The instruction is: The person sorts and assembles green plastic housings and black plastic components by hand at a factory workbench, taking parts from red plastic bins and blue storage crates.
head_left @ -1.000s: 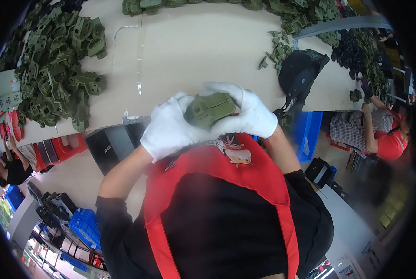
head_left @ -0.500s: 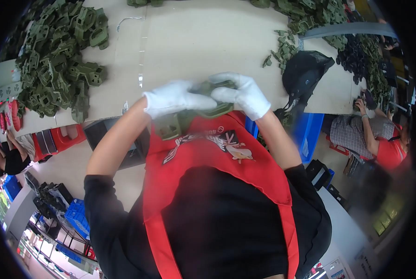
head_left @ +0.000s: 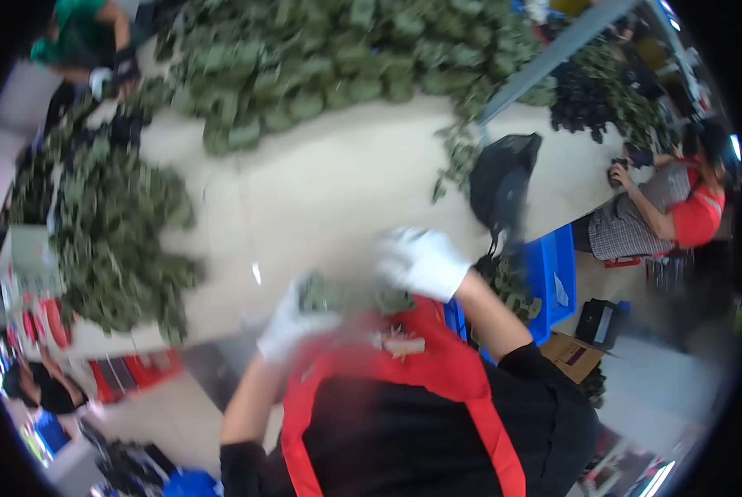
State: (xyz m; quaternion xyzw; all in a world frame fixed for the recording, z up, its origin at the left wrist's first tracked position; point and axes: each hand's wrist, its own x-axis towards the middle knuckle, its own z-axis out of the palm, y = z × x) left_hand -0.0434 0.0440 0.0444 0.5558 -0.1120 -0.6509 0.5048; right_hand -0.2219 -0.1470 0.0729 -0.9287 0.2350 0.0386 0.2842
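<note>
Both of my hands wear white gloves and are over the near edge of the table, in front of my red apron. My left hand (head_left: 294,323) is closed on the left end of an olive-green moulded plastic part (head_left: 324,295). The part stretches to the right in front of my apron, its middle smeared by motion. My right hand (head_left: 427,263) is above and beside the part's right end, with its fingers pointing left. Those fingers are blurred, so whether they touch or grip anything is unclear.
A large heap of green parts (head_left: 304,66) spans the table's far side; another heap (head_left: 122,240) lies at left. A black mesh bag (head_left: 503,182) lies right of my hands, near a grey metal bar (head_left: 553,58). Blue bins (head_left: 557,273) stand below. Other people work at both sides.
My view has swung, bringing the far heap into sight. My right hand has shifted from wrapping the part to above its right end. My left hand remains on the part.
</note>
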